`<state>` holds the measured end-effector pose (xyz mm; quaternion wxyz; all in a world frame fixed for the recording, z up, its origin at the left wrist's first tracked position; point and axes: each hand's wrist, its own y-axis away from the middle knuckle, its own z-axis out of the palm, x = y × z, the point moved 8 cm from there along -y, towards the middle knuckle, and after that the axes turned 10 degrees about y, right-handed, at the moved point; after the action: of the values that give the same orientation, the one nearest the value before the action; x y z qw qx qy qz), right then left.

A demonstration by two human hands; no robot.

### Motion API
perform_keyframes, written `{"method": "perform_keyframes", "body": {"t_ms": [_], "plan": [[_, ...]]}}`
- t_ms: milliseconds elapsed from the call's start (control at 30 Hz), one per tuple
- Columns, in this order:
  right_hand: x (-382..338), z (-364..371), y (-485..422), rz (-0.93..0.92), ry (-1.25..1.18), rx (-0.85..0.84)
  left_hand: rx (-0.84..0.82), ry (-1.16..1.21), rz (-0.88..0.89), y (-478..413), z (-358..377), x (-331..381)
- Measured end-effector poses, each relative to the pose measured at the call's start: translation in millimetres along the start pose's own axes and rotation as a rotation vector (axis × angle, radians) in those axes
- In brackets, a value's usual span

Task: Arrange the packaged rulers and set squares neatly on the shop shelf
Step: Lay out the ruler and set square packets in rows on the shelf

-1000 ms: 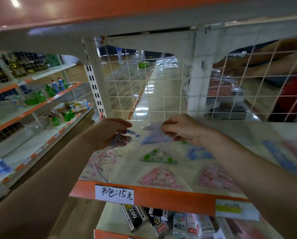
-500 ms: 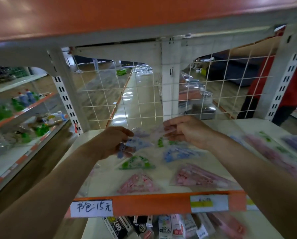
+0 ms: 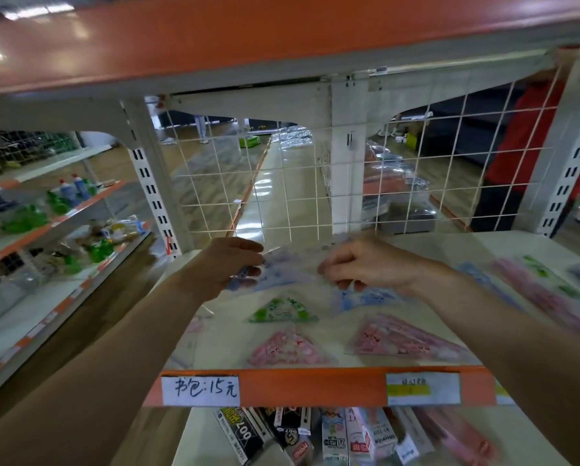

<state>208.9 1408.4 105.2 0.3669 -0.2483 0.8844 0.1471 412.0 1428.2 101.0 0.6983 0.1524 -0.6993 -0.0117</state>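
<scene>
A clear packet with a blue set square [image 3: 290, 269] is held low over the back of the white shelf [image 3: 335, 341]. My left hand [image 3: 223, 267] pinches its left end and my right hand [image 3: 362, 264] pinches its right end. On the shelf below lie a green set square packet [image 3: 283, 311], a blue packet [image 3: 371, 297], a pink packet [image 3: 288, 349] at the front and a larger pink packet [image 3: 396, 339] to its right. More packaged rulers [image 3: 544, 290] lie blurred at the far right.
A white wire grid [image 3: 315, 183] backs the shelf, under an orange shelf board [image 3: 248, 38]. The orange front strip carries a handwritten price label [image 3: 201, 388]. Boxed goods [image 3: 315, 435] stand on the shelf below. A person in red [image 3: 530, 142] stands behind the grid.
The view has shifted a little to the right and closer. Both hands have carried the blue packet slightly back toward the wire grid, still gripping its two ends.
</scene>
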Motion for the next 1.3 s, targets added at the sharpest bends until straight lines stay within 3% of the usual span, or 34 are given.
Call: {"method": "perform_keyframes", "body": {"t_ms": [167, 433, 633, 733, 867, 967, 1033, 1133, 1233, 1300], "plan": [[-7, 34, 2, -0.001, 0.224, -0.187, 0.032, 0.012, 0.037, 2, -17, 2], [-10, 76, 3, 0.026, 0.331, -0.377, -0.009, 0.048, 0.026, 8, -13, -1], [-15, 37, -5, 0.032, 0.327, -0.122, -0.056, 0.036, 0.009, 10, -4, -2], [-15, 17, -8, 0.047, 0.155, 0.024, -0.079, 0.008, 0.007, 8, 4, 0], [-24, 16, -11, -0.039, -0.029, 0.059, -0.101, -0.014, 0.049, 4, 19, 14], [-19, -1, -17, -0.016, -0.102, 0.210, -0.088, -0.067, 0.062, -1, 20, 24], [-13, -13, -20, 0.020, -0.092, 0.280, -0.075, -0.145, 0.048, -4, 15, 24], [-11, -16, -24, 0.030, -0.026, 0.249, -0.065, -0.184, 0.021, -7, 11, 18], [-24, -4, -30, -0.035, 0.169, 0.131, -0.037, -0.176, 0.024, -10, 10, 16], [-34, -2, -34, -0.082, 0.330, 0.144, -0.030, -0.174, 0.027, -14, 10, 17]]}}
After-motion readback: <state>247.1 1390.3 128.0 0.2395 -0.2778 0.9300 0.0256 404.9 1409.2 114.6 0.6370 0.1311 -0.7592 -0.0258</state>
